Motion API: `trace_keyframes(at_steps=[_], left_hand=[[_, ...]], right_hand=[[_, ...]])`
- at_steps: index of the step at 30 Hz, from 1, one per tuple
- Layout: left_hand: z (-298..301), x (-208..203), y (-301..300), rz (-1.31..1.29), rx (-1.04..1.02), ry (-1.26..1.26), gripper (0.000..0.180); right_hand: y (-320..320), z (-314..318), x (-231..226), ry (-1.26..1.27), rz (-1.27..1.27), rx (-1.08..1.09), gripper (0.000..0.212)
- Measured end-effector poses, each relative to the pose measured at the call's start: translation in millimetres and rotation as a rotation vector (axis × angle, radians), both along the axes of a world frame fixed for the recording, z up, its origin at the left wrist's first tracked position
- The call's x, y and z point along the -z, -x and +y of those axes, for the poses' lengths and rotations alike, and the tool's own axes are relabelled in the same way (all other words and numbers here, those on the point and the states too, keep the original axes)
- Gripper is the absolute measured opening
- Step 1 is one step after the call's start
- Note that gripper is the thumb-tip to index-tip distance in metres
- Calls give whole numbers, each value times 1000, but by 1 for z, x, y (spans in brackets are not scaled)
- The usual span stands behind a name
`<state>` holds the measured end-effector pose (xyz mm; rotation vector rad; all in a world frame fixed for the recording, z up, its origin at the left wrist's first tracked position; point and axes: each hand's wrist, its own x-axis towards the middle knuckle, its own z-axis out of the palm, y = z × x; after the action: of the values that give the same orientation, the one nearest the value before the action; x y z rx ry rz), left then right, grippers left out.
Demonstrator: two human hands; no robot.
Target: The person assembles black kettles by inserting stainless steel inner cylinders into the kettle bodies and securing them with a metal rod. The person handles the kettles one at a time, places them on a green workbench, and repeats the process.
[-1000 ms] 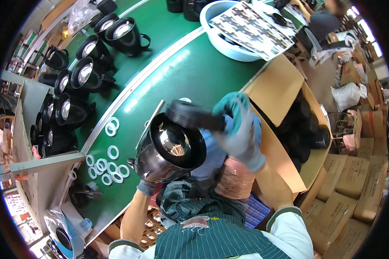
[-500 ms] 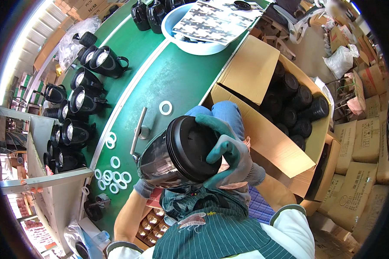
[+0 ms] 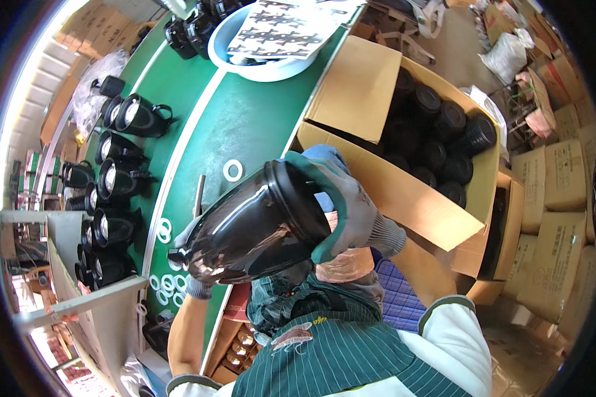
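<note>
A glossy black jug (image 3: 245, 228) lies tilted across my lap, its ribbed base end toward the right and its narrower end toward the left. My right hand (image 3: 351, 205), in a grey and green glove, is wrapped round the wide end at a black base cap (image 3: 304, 205). Gloved too, my left hand (image 3: 186, 233) grips the narrow end; most of its fingers are hidden behind the jug. A metal rod (image 3: 200, 195) stands up just beyond the jug on the green worktop. Near it lies a flat white ring (image 3: 232, 170).
Several black jugs (image 3: 116, 178) stand along the left of the green conveyor (image 3: 198, 126). More white rings (image 3: 169, 284) lie near my left forearm. A blue-white basin (image 3: 271, 69) holds printed sheets. At right, an open carton (image 3: 404, 192) contains black ribbed parts (image 3: 450, 122).
The jug has swung from its base facing up toward me to lying more sideways. My right hand has shifted from over the base face to its rim. The view has moved slightly.
</note>
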<state>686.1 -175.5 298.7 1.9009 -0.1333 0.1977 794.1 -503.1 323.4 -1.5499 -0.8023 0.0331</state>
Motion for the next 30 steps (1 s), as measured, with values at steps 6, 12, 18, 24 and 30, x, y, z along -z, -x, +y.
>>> trace_keyframes(at_steps=[6,12,18,24,30], left_hand=[[-7,-24,-7,-298,-186,-341,50],[-7,-40,-2,-403,-206,-500,44],[-6,-65,-18,-494,-176,-653,39],[-25,-71,-28,-544,-121,-706,38],[-36,-83,-44,-544,-44,-736,36]], right_hand=[[-22,1,-25,-63,-36,-22,130],[-17,4,-24,-107,25,-65,127],[-2,13,-23,-393,637,-271,104],[3,22,8,-186,202,66,58],[28,21,-16,-317,-40,202,56]])
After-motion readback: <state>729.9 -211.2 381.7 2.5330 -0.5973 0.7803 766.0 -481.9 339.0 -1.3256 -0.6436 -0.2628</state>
